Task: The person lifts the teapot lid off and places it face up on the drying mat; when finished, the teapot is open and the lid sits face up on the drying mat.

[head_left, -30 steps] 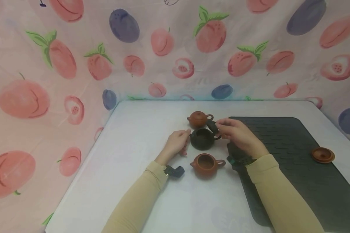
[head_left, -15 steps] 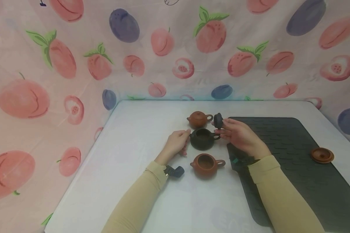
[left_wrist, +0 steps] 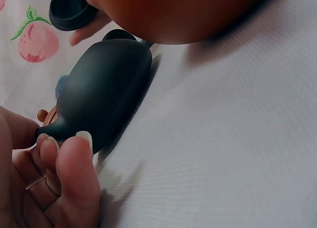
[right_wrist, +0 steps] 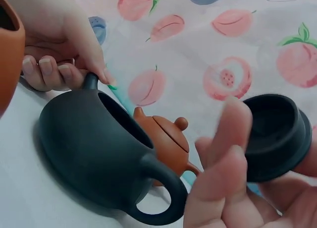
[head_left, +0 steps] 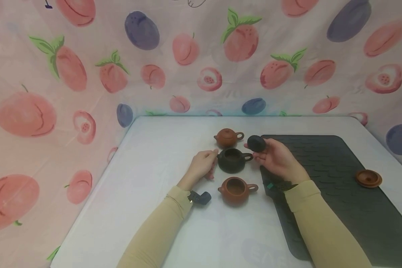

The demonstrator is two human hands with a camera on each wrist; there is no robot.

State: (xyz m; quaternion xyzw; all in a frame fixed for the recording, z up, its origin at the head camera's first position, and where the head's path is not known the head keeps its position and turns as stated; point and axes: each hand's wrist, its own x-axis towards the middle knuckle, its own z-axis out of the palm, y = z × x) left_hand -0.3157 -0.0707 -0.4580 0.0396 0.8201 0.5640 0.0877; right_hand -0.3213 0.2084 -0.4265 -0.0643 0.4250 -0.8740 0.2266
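A black teapot (head_left: 232,165) without its lid stands on the white table. My left hand (head_left: 203,163) pinches its spout (left_wrist: 54,130) between thumb and fingers. To the right, my right hand (head_left: 280,159) holds the round black lid (head_left: 256,143) up beside the teapot's handle (right_wrist: 171,198). The right wrist view shows the lid's hollow, flanged underside. Behind the black pot is a small brown teapot (head_left: 226,139) with its lid on. Closer to me, a reddish-brown teapot (head_left: 234,197) has its mouth uncovered.
A dark ridged mat (head_left: 328,216) covers the right side of the table, partly under my right forearm. A brown lid (head_left: 368,179) lies at the mat's right edge. Fruit-printed cloth (head_left: 187,82) hangs behind and to the left of the table.
My right hand has drawn the black lid rightward from above the black teapot's mouth and turned it, so it shows as a broad oval. The left hand keeps its hold on the spout.
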